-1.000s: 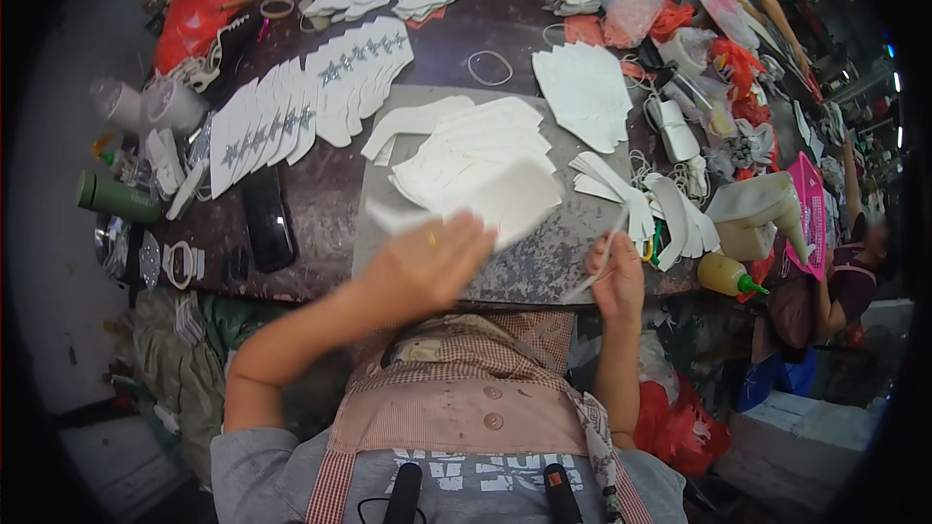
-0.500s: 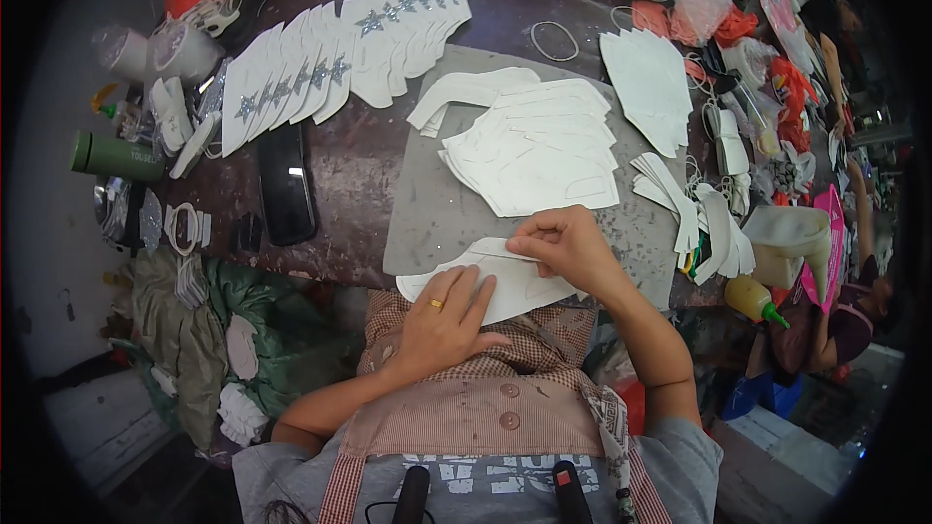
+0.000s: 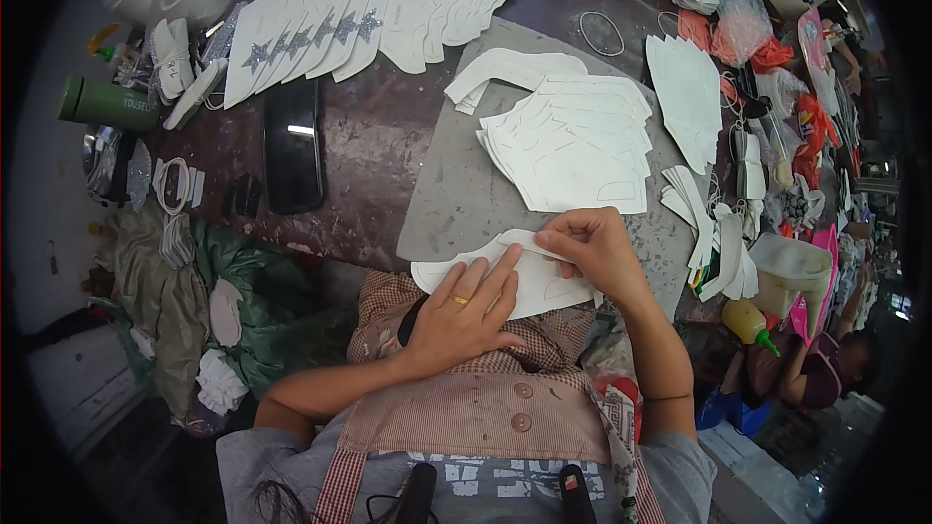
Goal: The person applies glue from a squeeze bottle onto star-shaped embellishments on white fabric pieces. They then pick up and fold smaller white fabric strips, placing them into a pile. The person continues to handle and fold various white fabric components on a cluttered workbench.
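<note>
A white cut panel (image 3: 542, 293), shaped like a shoe upper with faint marked outlines, lies at the near edge of the grey board (image 3: 442, 204), partly over my lap. My left hand (image 3: 466, 306), with a ring on one finger, rests flat on the panel with fingers stretched out. At the panel's upper edge, the thumb and fingers of my right hand (image 3: 594, 245) pinch a narrow white strip that runs along it. Just beyond my hands, a fanned stack of similar white panels (image 3: 573, 146) sits on the board, beside some curved white pieces (image 3: 519, 68).
White pieces with glittery stars (image 3: 320, 29) overlap at the far left, near a black phone (image 3: 292, 150) and a green bottle (image 3: 107, 104). To the right are more white panels (image 3: 687, 97), white strips (image 3: 723, 257), a yellow squeeze bottle (image 3: 748, 320) and a plastic jug (image 3: 791, 272).
The view has shifted, so the table's things appear farther right. My left fingers have slid up the panel toward its upper edge, closer to my right hand, which still pinches there.
</note>
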The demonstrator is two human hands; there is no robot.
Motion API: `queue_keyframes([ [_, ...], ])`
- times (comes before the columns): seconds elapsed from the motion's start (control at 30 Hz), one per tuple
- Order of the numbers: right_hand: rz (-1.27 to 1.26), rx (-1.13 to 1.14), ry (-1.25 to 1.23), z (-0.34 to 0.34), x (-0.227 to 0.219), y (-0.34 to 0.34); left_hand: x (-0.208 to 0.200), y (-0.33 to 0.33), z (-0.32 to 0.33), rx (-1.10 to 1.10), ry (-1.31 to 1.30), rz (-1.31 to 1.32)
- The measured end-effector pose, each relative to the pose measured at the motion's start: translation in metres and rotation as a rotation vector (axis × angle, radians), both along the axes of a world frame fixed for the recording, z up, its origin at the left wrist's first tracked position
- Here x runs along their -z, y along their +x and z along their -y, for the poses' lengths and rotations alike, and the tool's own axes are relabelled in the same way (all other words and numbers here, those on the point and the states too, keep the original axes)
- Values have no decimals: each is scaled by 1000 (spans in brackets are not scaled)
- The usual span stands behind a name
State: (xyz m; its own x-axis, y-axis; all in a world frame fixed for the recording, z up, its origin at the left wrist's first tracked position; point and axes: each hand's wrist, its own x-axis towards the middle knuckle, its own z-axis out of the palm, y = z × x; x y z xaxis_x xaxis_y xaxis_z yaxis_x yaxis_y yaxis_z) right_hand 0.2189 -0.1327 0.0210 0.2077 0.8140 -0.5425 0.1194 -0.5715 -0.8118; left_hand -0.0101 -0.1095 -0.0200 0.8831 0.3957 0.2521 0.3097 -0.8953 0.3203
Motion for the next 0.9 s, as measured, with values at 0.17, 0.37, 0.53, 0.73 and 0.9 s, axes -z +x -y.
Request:
queue_keyframes([
  [0.17,23,-10,-17,-2,-1,-1,1,-1,1,-1,-2,-15],
  [0.37,44,-30,-43,-3,-1,0,2,1,1,-12,-15,-22],
  [0.53,-33,59,107,21,-7,13,8,6,4,-43,5,-7],
  [0.73,159,70,-40,50,-15,43,1,15,3,-32,30,-33],
  [0.9,182,159,34,55,5,42,-1,17,6,-47,50,-69],
])
